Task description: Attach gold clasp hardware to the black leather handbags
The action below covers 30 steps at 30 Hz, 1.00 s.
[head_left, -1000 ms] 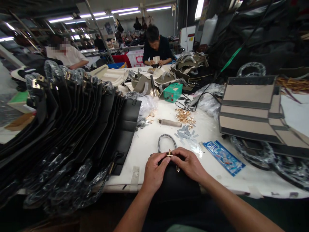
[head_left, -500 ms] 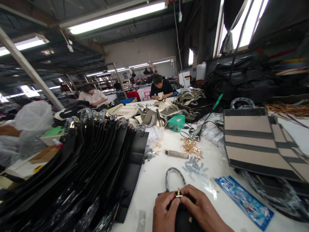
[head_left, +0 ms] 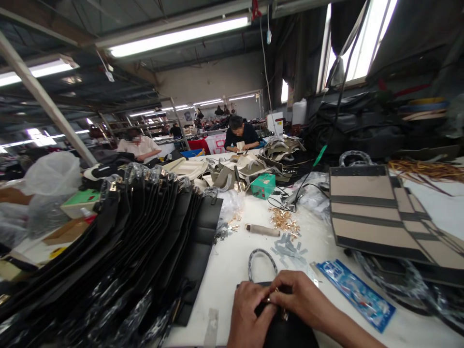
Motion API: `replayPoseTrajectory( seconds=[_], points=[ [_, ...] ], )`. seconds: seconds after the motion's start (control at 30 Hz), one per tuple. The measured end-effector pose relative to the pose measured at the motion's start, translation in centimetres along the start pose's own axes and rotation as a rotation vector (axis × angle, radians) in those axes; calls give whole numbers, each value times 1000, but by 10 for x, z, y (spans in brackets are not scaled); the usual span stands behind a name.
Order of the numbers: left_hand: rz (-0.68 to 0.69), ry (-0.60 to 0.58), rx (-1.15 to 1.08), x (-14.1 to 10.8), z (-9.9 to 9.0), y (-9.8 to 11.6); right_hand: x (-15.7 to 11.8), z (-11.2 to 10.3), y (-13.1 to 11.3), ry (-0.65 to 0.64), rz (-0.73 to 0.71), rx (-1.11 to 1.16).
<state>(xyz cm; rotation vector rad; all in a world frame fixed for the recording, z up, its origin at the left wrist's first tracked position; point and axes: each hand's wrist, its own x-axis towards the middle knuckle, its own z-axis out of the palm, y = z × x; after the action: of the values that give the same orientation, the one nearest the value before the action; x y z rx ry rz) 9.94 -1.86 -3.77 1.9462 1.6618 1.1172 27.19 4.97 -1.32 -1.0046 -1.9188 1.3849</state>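
Observation:
A black bag piece [head_left: 290, 333] with a plastic-wrapped loop handle [head_left: 261, 251] lies at the bottom centre. My left hand [head_left: 250, 311] grips its upper edge, fingers bent, thumb near a small gold clasp [head_left: 277, 291]. From the right, my right hand [head_left: 299, 295] pinches that gold clasp, its fingertips close to my left thumb. Part of the clasp is hidden by the fingers. A gold part also hangs just below it on the black surface.
Black bag panels [head_left: 137, 232] stand in a row on the left. Gold fittings [head_left: 284, 220], grey metal strips [head_left: 290, 249], a wrapped rod [head_left: 263, 230] and a blue packet [head_left: 357, 292] lie ahead and right. Beige-striped panels [head_left: 366, 208] are stacked right. A person [head_left: 242, 134] sits beyond.
My right hand has shifted and turned over the gold clasp, now covering more of it. My left fingers have moved closer to it. The view has shifted slightly.

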Motion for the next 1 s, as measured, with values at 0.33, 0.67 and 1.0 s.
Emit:
replayPoseTrajectory(
  seconds=[0.33,0.67,1.0],
  points=[
    [-227,247,-20,-6,-13,-7,-11,-16,16,6,116,212],
    [-808,213,-986,-7,-23,16,-20,-18,15,24,74,125],
    [-958,-138,-1240,-3,-27,25,-31,-30,5,-77,161,176]
  ],
)
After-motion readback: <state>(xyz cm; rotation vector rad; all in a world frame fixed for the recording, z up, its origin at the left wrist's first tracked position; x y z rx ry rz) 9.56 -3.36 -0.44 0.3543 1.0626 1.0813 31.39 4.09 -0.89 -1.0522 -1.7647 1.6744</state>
